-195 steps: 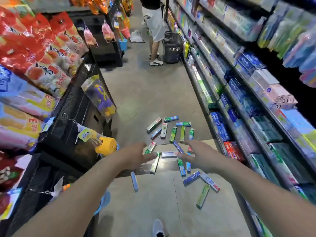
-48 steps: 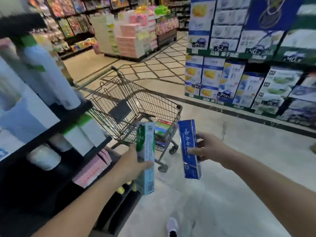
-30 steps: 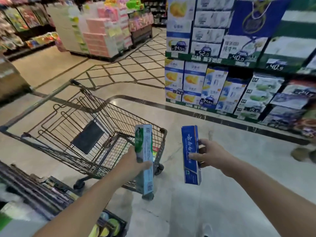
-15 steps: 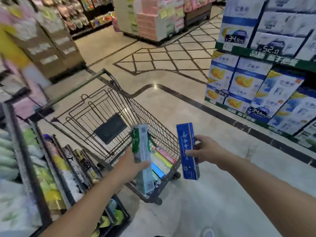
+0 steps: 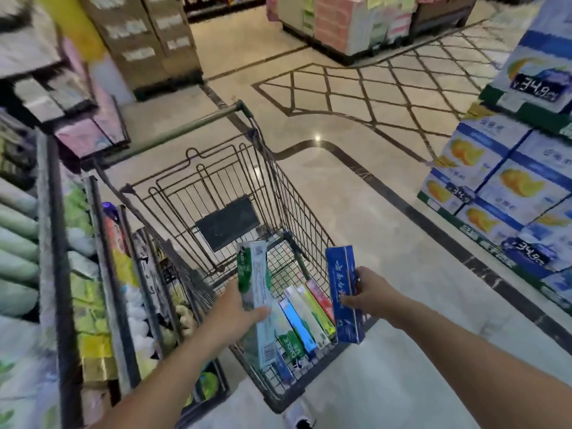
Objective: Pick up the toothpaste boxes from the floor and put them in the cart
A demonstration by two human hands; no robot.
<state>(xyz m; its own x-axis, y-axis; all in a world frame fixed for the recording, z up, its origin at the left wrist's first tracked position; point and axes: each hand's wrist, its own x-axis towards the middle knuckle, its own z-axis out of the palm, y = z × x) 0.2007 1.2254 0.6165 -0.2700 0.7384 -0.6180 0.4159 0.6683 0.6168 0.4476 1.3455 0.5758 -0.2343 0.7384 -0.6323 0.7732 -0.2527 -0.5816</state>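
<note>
My left hand [image 5: 236,311] grips a green and white toothpaste box [image 5: 255,292], held upright over the near end of the wire shopping cart [image 5: 288,193]. In my right hand [image 5: 370,294] is a dark blue toothpaste box [image 5: 343,294], upright above the cart's right rim. Several toothpaste boxes [image 5: 305,317] lie side by side on the cart's floor, among them blue, yellow-green and red ones.
Shelves of packaged goods [image 5: 80,274] stand close on the left, touching the cart's side. Stacked blue and white cartons [image 5: 507,187] with price tags line the right. Tiled floor [image 5: 356,187] stretches ahead towards pallets of pink and white boxes [image 5: 349,23].
I have come closer to the cart and look down into it more steeply. Both hands, each with its box, are now over the cart's near end instead of in front of it.
</note>
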